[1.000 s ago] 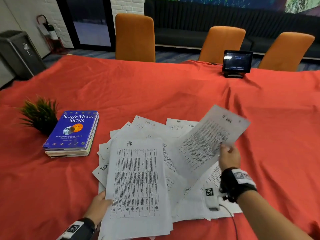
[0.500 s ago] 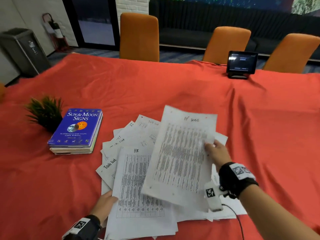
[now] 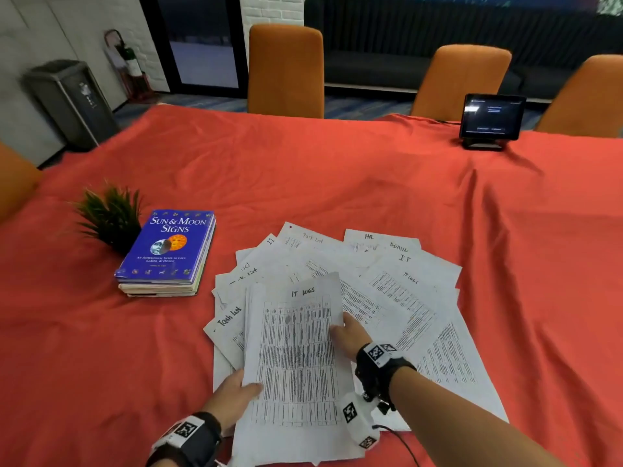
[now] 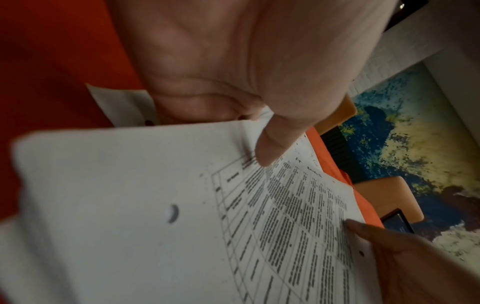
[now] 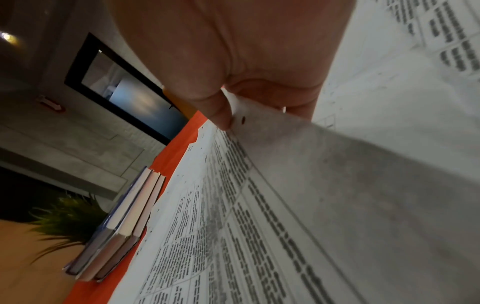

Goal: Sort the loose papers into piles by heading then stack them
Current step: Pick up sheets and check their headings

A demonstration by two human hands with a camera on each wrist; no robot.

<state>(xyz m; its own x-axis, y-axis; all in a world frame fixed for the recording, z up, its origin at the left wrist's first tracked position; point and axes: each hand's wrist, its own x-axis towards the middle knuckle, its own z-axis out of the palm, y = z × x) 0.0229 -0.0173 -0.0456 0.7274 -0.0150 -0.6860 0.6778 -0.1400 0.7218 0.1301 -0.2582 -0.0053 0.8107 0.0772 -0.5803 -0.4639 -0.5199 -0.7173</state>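
Note:
A printed sheet headed "IT LOGS" lies on top of the sheets in my left hand, near the table's front edge. My left thumb presses its lower left edge, fingers under the stack. My right hand pinches the sheet's right edge between thumb and fingers. Behind and to the right, several loose papers fan out on the red tablecloth, with headings such as "Task List", "HR", "ADMIN" and "IT".
A blue book "Sun & Moon Signs" tops a small stack left of the papers, beside a small green plant. A tablet on a stand sits far right. Orange chairs line the far edge.
My right hand has carried the "IT LOGS" sheet from up on the right down and left onto the sheets in my left hand, covering the "HR" sheet.

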